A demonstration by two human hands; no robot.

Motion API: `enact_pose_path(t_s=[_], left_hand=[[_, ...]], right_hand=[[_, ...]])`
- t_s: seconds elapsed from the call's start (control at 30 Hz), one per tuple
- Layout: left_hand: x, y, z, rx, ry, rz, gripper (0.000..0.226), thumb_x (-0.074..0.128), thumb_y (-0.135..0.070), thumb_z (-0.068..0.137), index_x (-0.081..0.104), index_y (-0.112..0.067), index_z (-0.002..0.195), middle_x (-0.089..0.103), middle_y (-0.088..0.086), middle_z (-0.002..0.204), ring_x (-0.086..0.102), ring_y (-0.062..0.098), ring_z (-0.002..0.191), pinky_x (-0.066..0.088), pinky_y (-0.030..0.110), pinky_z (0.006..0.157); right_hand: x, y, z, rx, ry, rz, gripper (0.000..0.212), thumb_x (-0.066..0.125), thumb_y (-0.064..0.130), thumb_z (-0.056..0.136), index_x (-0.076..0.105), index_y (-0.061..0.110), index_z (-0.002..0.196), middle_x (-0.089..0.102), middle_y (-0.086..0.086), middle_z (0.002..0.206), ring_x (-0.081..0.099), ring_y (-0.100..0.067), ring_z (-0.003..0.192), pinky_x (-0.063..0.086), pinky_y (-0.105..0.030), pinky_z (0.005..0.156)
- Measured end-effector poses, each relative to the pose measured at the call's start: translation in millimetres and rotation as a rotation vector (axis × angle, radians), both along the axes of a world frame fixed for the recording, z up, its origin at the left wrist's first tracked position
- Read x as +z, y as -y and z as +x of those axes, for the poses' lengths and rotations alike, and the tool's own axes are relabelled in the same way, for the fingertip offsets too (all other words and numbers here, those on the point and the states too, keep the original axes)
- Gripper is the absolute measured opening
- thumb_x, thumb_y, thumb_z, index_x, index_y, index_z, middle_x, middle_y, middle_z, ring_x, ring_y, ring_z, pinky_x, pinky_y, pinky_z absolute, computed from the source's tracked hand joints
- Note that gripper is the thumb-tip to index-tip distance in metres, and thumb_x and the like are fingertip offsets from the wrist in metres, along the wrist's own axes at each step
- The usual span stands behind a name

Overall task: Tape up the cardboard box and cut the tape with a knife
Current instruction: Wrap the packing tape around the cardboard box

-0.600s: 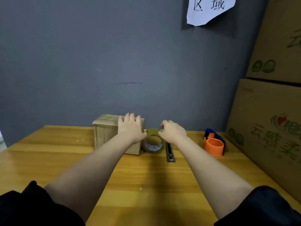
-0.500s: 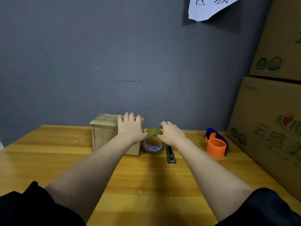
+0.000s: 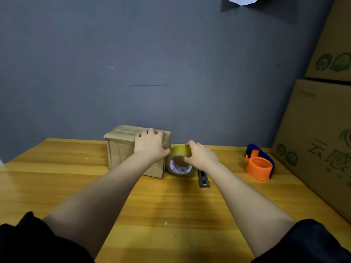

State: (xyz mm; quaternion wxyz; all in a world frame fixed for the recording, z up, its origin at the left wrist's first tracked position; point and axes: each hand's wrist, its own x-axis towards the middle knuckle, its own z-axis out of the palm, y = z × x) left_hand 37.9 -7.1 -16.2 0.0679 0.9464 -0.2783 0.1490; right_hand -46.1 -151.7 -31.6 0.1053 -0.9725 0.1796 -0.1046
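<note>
Left hand spread flat, pressing box top. Right hand gripping tape roll. Advice: brace box firmly, pull tape straight across seam.

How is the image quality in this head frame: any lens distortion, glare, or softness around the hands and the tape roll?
Head view: wide-angle bowing bends the table edge and tilts the stacked cartons; lighting dim and even, a mild sheen on the wood, no harsh glare; the left hand on the cardboard box and the right hand on the tape roll are slightly soft; the knife is readable.
</note>
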Motion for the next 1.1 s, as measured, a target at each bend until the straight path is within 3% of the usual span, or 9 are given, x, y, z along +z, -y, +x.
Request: enact_pose_path(t_s=[0.13, 0.33, 0.6, 0.7, 0.83, 0.97, 1.1], left_hand=[[5.4, -10.4, -1.9, -0.104, -0.043, -0.025, 0.064, 0.058, -0.052, 0.078, 0.044, -0.026, 0.134, 0.041, 0.012, 0.12, 0.049, 0.034, 0.113, 0.042, 0.042, 0.1], [10.7, -20.8, -1.4, -0.291, -0.216, -0.059, 0.067, 0.064, -0.043, 0.08, 0.037, -0.029, 0.14, 0.039, 0.01, 0.13, 0.046, 0.03, 0.12, 0.04, 0.04, 0.105], [12.9, -27.7, -0.7, -0.484, -0.232, -0.131, 0.061, 0.071, -0.019, 0.076, 0.047, -0.018, 0.133, 0.053, 0.004, 0.136, 0.048, 0.021, 0.126, 0.037, 0.029, 0.105], [12.8, -33.7, 1.9, -0.51, -0.285, -0.126, 0.063, 0.07, -0.015, 0.079, 0.044, -0.016, 0.136, 0.047, 0.001, 0.142, 0.041, 0.017, 0.133, 0.026, 0.019, 0.105], [12.3, -42.0, 6.8, -0.539, -0.371, -0.179, 0.063, 0.069, -0.006, 0.078, 0.045, -0.016, 0.136, 0.041, 0.005, 0.144, 0.032, 0.018, 0.137, 0.02, 0.015, 0.105], [11.2, -47.1, 8.3, -0.544, -0.365, -0.217, 0.063, 0.066, 0.0, 0.079, 0.047, -0.019, 0.135, 0.042, 0.008, 0.142, 0.033, 0.014, 0.132, 0.018, 0.011, 0.102], [7.0, -49.5, 12.7, -0.542, -0.457, -0.236, 0.065, 0.059, 0.004, 0.082, 0.044, -0.026, 0.138, 0.032, 0.005, 0.152, 0.027, 0.016, 0.141, 0.02, 0.013, 0.105]], right_hand=[[-3.6, -5.8, -12.9, -0.021, 0.04, -0.001, 0.054, 0.059, 0.042, 0.082, 0.043, 0.021, 0.129, 0.056, -0.004, 0.127, 0.056, -0.028, 0.113, 0.05, -0.038, 0.082], [-11.6, -17.1, -39.1, -0.05, 0.09, 0.078, 0.059, 0.057, 0.054, 0.079, 0.04, 0.026, 0.129, 0.056, -0.001, 0.13, 0.056, -0.026, 0.115, 0.047, -0.035, 0.083], [-15.6, -48.1, -67.5, -0.044, 0.164, 0.125, 0.068, 0.059, 0.061, 0.078, 0.029, 0.027, 0.129, 0.064, -0.005, 0.118, 0.061, -0.03, 0.107, 0.043, -0.033, 0.073], [-18.9, -60.7, -73.2, 0.002, 0.191, 0.17, 0.064, 0.056, 0.06, 0.08, 0.03, 0.026, 0.128, 0.065, -0.005, 0.113, 0.063, -0.03, 0.101, 0.043, -0.033, 0.069], [-24.1, -72.4, -73.0, 0.033, 0.22, 0.265, 0.059, 0.056, 0.058, 0.081, 0.029, 0.028, 0.124, 0.066, -0.002, 0.103, 0.064, -0.027, 0.089, 0.051, -0.038, 0.07], [-31.5, -87.6, -67.1, 0.061, 0.221, 0.305, 0.059, 0.057, 0.05, 0.084, 0.024, 0.03, 0.128, 0.066, -0.003, 0.108, 0.064, -0.029, 0.091, 0.045, -0.034, 0.066], [-38.2, -100.8, -65.7, 0.111, 0.248, 0.347, 0.059, 0.058, 0.041, 0.086, 0.023, 0.029, 0.133, 0.066, -0.007, 0.111, 0.062, -0.035, 0.099, 0.043, -0.035, 0.07]])
